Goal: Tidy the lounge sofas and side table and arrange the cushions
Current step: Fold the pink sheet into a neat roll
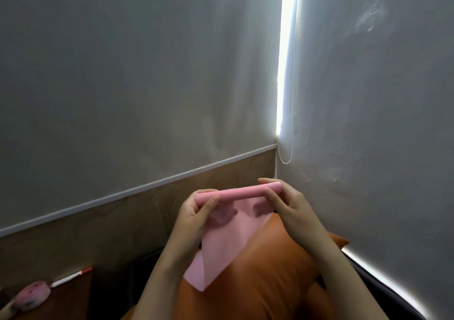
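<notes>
Two hands (194, 211) (290, 204), one pink sheet (221, 246), one duster (32, 292), at least one orange cushion (270, 270)

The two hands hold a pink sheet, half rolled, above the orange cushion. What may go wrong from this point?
1. The left hand and right hand pinch the pink sheet only at its rolled top edge. If either pinch loosens, the roll may spring open.
2. The loose lower corner hangs in front of the orange cushion. It might catch there and crease.

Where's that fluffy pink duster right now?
In the head view, the fluffy pink duster lies at the bottom left on the brown side table, well left of the orange cushion.
</notes>
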A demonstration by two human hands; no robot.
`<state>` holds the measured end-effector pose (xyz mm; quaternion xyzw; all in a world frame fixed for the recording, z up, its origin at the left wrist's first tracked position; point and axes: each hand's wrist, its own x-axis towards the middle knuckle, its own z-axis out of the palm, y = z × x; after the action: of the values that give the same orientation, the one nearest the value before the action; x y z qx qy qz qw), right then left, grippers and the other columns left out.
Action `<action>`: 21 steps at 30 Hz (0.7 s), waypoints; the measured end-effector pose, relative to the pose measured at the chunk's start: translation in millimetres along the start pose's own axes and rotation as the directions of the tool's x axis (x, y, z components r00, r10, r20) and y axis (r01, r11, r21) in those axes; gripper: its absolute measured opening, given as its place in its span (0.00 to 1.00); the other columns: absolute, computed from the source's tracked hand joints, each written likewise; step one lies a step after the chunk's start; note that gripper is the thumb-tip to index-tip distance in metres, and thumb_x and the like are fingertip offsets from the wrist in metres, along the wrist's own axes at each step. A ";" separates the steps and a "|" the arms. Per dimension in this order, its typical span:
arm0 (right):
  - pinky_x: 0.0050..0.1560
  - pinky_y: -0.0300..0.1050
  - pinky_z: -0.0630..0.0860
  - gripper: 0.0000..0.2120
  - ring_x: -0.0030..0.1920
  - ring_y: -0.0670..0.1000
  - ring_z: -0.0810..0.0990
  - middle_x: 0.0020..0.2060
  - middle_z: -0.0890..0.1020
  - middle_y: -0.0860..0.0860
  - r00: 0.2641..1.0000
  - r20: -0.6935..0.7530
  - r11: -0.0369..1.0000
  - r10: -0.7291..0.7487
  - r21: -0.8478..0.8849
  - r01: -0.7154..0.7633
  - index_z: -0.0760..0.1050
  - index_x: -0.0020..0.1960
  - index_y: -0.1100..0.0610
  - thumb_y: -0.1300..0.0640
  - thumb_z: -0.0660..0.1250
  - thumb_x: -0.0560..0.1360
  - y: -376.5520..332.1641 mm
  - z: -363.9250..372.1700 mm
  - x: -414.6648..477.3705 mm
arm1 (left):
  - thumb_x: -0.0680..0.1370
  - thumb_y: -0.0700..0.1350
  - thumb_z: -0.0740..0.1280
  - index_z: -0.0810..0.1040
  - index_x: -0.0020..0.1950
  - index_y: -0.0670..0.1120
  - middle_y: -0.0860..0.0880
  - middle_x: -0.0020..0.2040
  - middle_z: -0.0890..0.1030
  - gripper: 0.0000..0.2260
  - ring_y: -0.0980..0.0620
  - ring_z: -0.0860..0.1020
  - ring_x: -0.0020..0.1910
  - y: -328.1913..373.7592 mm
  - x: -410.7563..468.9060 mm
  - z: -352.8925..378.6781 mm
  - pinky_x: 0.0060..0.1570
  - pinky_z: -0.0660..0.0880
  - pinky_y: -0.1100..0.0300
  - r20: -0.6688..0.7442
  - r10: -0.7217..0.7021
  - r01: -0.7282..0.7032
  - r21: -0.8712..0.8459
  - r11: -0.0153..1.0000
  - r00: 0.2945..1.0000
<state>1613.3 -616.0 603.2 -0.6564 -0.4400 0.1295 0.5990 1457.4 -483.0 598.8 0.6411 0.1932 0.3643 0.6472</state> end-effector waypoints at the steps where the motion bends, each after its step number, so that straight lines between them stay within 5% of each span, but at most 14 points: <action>1: 0.59 0.40 0.75 0.24 0.56 0.39 0.78 0.52 0.80 0.40 1.000 0.016 1.000 0.003 -0.024 -0.002 0.73 0.64 0.47 0.38 0.60 0.72 -1.5 -1.2 -0.6 | 0.73 0.49 0.68 0.78 0.56 0.43 0.44 0.48 0.84 0.15 0.46 0.82 0.49 0.9 -0.7 1.0 0.48 0.80 0.55 0.005 -0.002 0.002 0.001 1.000 1.000; 4: 0.61 0.37 0.72 0.29 0.60 0.39 0.75 0.56 0.77 0.37 1.000 0.019 0.996 0.009 -0.084 -0.007 0.70 0.69 0.47 0.36 0.57 0.71 -3.2 -4.0 -1.5 | 0.74 0.51 0.70 0.78 0.57 0.45 0.42 0.51 0.83 0.15 0.45 0.82 0.50 2.6 -2.5 1.4 0.49 0.79 0.53 0.033 0.002 -0.003 0.030 1.000 0.999; 10: 0.60 0.53 0.76 0.23 0.57 0.45 0.78 0.53 0.80 0.41 0.999 -0.039 0.998 -0.022 -0.061 0.020 0.74 0.64 0.46 0.39 0.54 0.75 0.0 -8.9 -6.2 | 0.72 0.50 0.69 0.80 0.55 0.45 0.42 0.50 0.83 0.15 0.48 0.81 0.49 6.5 -7.0 12.0 0.47 0.79 0.56 0.012 0.034 -0.035 0.058 0.998 0.999; 15: 0.56 0.36 0.74 0.21 0.57 0.45 0.78 0.53 0.80 0.42 0.994 -0.088 0.998 -0.068 -0.022 0.066 0.73 0.63 0.45 0.41 0.51 0.76 -5.7 -9.3 -8.0 | 0.77 0.47 0.65 0.78 0.57 0.43 0.44 0.46 0.85 0.12 0.47 0.84 0.46 13.3 -13.2 17.1 0.45 0.81 0.57 0.003 0.023 -0.023 0.043 0.999 1.000; 21: 0.58 0.56 0.77 0.15 0.52 0.49 0.82 0.46 0.84 0.47 0.991 -0.118 0.996 -0.062 0.061 0.069 0.73 0.59 0.36 0.38 0.50 0.80 -4.0 -10.4 -7.5 | 0.78 0.49 0.62 0.76 0.57 0.41 0.44 0.46 0.85 0.14 0.46 0.84 0.45 24.6 -20.4 21.0 0.40 0.81 0.58 -0.002 0.038 -0.038 0.026 0.999 0.999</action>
<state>1614.5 -629.0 606.7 -0.6284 -0.4213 0.0855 0.6484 1453.5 -514.3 620.4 0.6525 0.1864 0.3749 0.6317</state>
